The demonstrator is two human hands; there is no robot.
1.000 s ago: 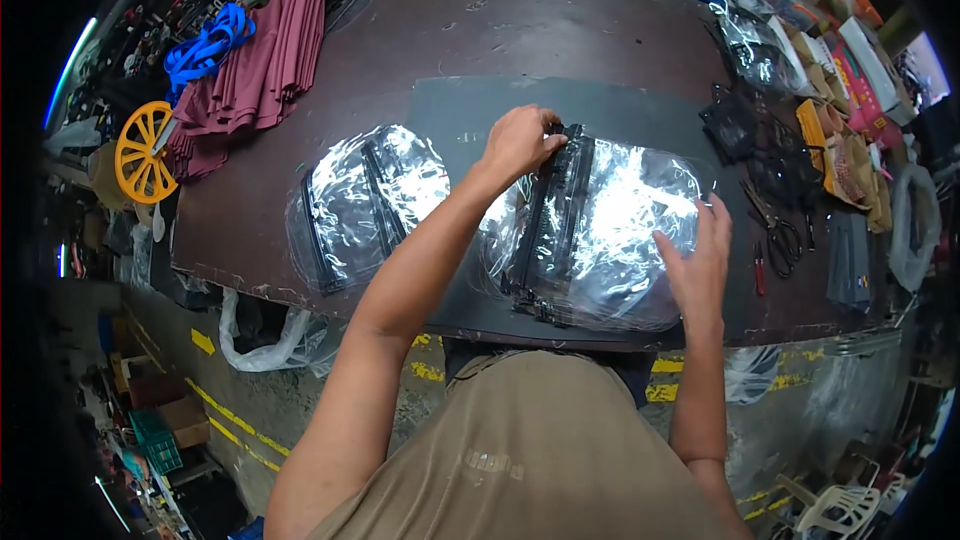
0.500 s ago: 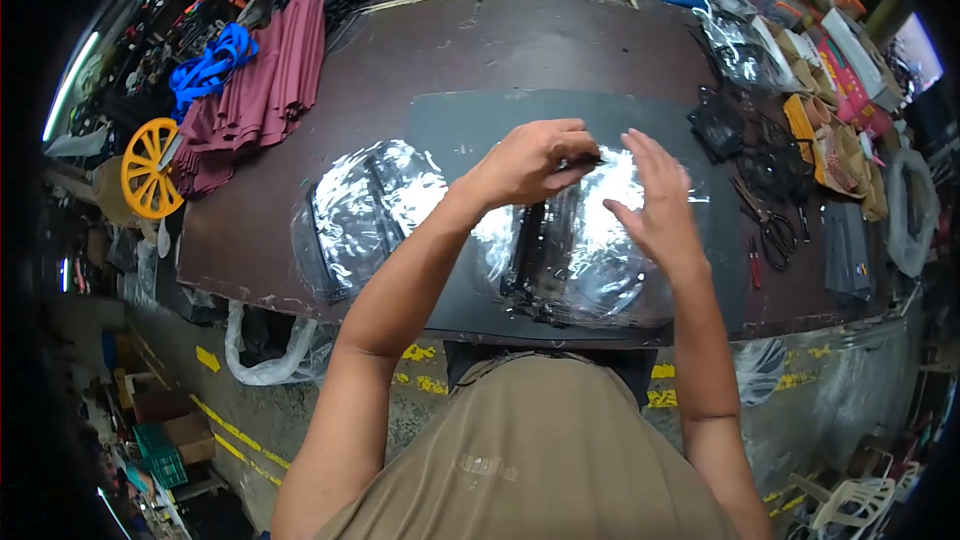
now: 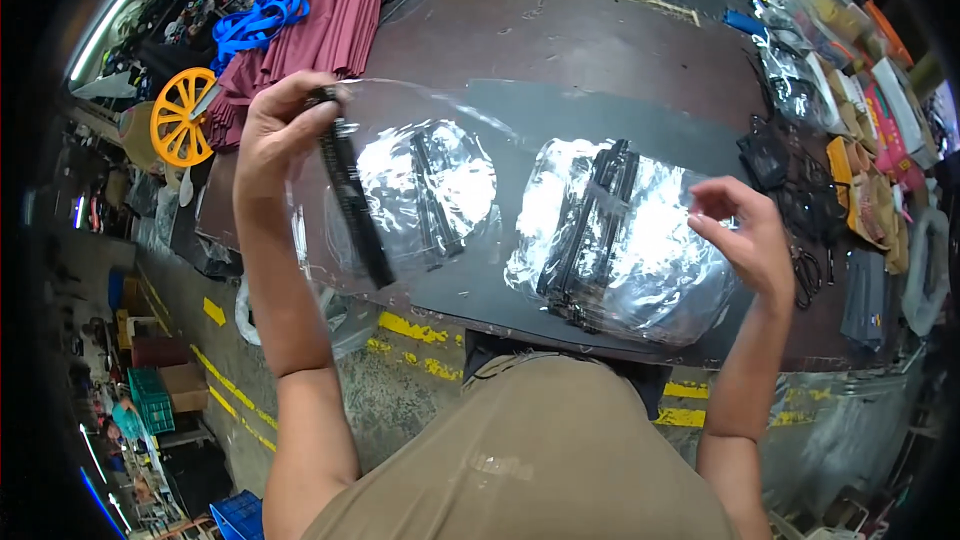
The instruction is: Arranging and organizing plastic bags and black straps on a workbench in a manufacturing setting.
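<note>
Over the table's left side, my left hand (image 3: 285, 125) is closed on the top end of a black strip (image 3: 352, 195) edging a clear plastic sheet. The sheet's transparent rim arcs rightward from my fingers. Beneath it lies a small pile of rounded clear plastic pieces (image 3: 465, 180) with black strips across them. My right hand (image 3: 745, 235) hovers at the right edge of a thicker stack of similar clear pieces (image 3: 660, 275), its thumb and curled fingers apart and nothing visible between them. Black strips run across that stack too.
A dark cutting mat (image 3: 540, 105) covers part of the brown table (image 3: 560, 40). Maroon fabric (image 3: 335, 15), blue strapping (image 3: 260, 20) and a yellow wheel (image 3: 180, 118) sit at left. Scissors (image 3: 805, 275), black pouches (image 3: 770, 155) and grey fabric pieces (image 3: 862, 300) lie at right.
My left hand has swung left from the thicker stack, carrying a black-edged clear sheet. My right hand has shifted to that stack's right edge. The view has turned slightly.
</note>
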